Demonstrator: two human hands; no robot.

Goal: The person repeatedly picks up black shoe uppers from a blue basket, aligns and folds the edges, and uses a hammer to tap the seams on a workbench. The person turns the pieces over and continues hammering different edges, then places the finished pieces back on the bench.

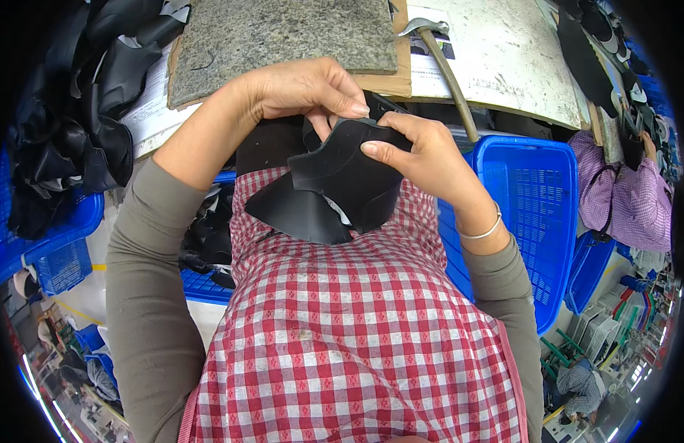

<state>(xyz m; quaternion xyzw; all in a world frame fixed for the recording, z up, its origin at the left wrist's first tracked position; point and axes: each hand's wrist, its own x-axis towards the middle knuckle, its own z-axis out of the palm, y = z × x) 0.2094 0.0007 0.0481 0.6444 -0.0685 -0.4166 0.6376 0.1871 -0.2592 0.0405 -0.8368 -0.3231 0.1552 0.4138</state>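
A black leather shoe upper [347, 170] is held in front of my checked apron, close to the table's near edge. My left hand [310, 90] pinches its top edge between thumb and fingers. On the upper's right side, my right hand [423, 150] grips with the thumb on the facing surface and the fingers behind. A curved flap of the upper hangs down toward my lap, with a pale strip of lining showing at a gap. The fingers behind the leather are partly hidden.
A speckled stone slab [283, 48] lies on a board ahead. A claw hammer [447, 70] rests right of it, handle toward me. Black uppers [109, 148] are piled at left. A blue plastic basket [530, 221] stands at right; another person [626, 184] works beyond.
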